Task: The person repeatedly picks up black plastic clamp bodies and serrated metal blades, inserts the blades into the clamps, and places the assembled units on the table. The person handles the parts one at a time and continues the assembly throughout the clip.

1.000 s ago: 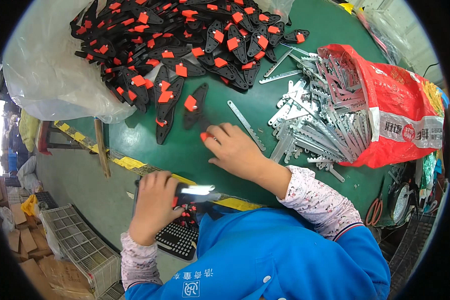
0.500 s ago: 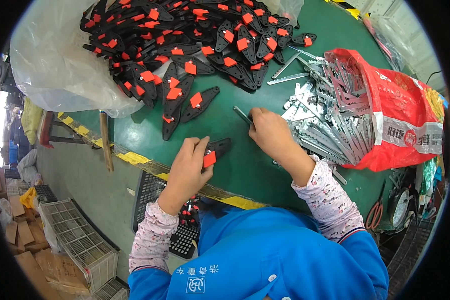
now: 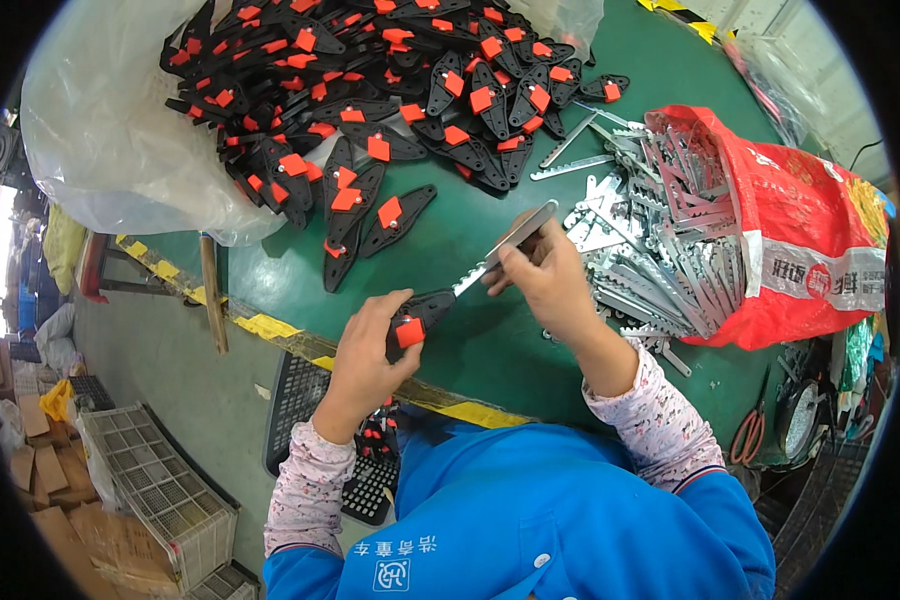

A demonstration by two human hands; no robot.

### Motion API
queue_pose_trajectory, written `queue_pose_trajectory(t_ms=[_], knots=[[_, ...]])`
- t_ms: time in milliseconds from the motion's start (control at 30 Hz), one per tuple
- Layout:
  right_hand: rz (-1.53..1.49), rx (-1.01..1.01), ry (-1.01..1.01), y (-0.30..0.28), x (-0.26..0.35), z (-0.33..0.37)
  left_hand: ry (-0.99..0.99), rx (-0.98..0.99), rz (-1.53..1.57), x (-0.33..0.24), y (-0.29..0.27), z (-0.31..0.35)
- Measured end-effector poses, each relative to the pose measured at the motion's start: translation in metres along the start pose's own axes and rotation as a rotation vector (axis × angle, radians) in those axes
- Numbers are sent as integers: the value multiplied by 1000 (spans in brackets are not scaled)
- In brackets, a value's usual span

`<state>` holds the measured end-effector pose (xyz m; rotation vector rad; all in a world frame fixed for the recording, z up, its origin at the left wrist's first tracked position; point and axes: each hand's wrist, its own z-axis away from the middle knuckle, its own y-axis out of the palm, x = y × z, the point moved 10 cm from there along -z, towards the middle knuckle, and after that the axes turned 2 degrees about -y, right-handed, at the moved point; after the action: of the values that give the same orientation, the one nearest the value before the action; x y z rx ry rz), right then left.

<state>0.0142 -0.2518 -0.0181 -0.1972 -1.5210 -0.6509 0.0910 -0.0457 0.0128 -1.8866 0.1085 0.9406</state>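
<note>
My left hand [image 3: 363, 352] is closed around a black plastic part with a red tab [image 3: 410, 330], its pointed end turned to the right. A flat toothed metal strip [image 3: 517, 235] is pinched in my right hand [image 3: 547, 272]. The strip's toothed end meets the tip of the black part; whether it is inside cannot be made out. Beyond my left hand lies a big pile of similar black parts with red tabs [image 3: 370, 90]. To the right, many loose metal strips [image 3: 660, 260] spill from a red bag [image 3: 800, 210].
A green table [image 3: 300, 270] has a yellow-and-black taped edge [image 3: 270, 326]. Clear plastic sheeting [image 3: 100, 140] lies at the pile's left. Below the table edge is a black plastic crate [image 3: 295, 405]. Red-handled scissors [image 3: 748, 437] hang at the right, and a wooden handle [image 3: 213, 295] stands at the left edge.
My right hand has brought the metal strip round and toward the left, so its toothed end now reaches the black part. The left hand has shifted slightly nearer and left.
</note>
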Motion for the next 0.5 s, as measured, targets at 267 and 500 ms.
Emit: queue_pose_trajectory(t_ms=[267,500], knots=[[-42,162,99,27,-19,21,18,-42,-18,-15,6,-2],[28,75,206,16,-8,13,80,-47,-81,-28,4,-13]])
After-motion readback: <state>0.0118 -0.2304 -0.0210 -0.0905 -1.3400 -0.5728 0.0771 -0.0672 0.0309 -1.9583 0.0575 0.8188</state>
